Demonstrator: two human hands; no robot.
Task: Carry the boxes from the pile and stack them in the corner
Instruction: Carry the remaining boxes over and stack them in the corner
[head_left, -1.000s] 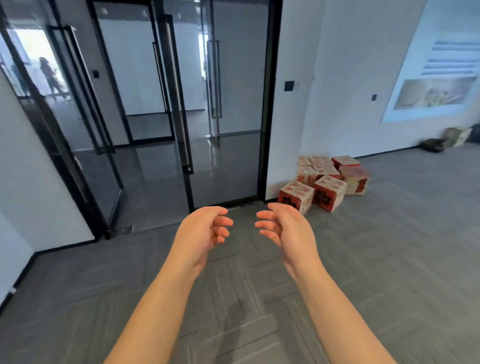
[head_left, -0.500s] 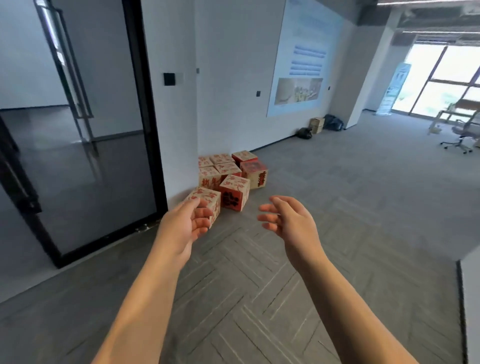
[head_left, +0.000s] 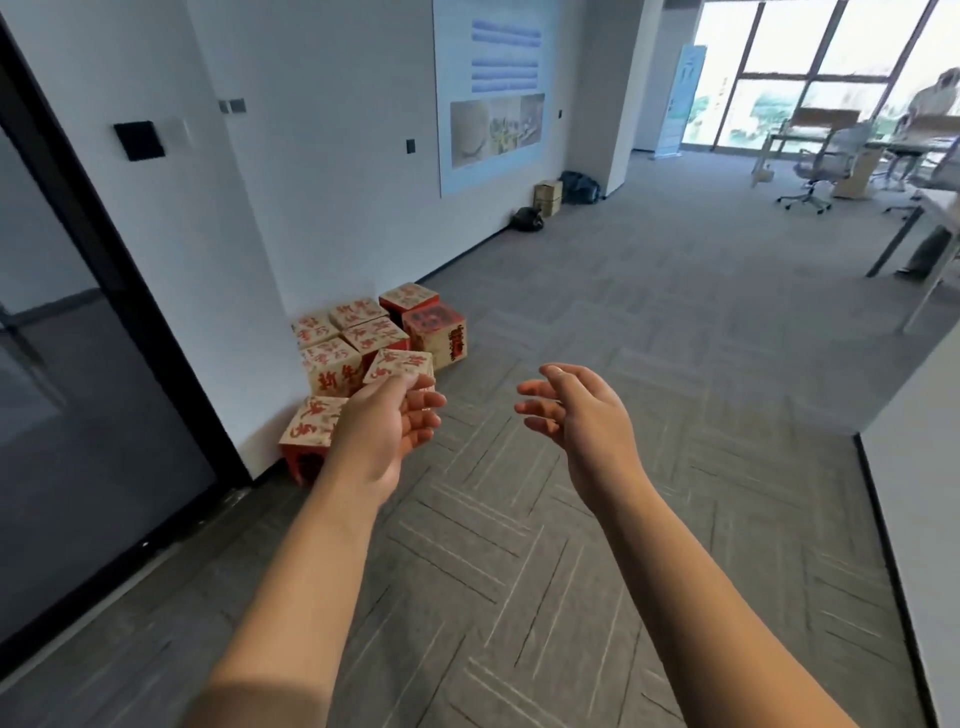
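Head's swung right since 0.5 s ago: boxes (head_left: 332, 364) now lie just beyond the left grip (head_left: 384, 431), on the floor. Left grip & right grip (head_left: 582, 415) both loose, holding nothing. Step: approach. Next: close in, one grip each side of nearest box.

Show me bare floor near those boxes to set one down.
Bare carpet spreads right of the box pile, out to the desks. The wall strip from pile to black bag is free. Crowded by the glass door, around the pile.
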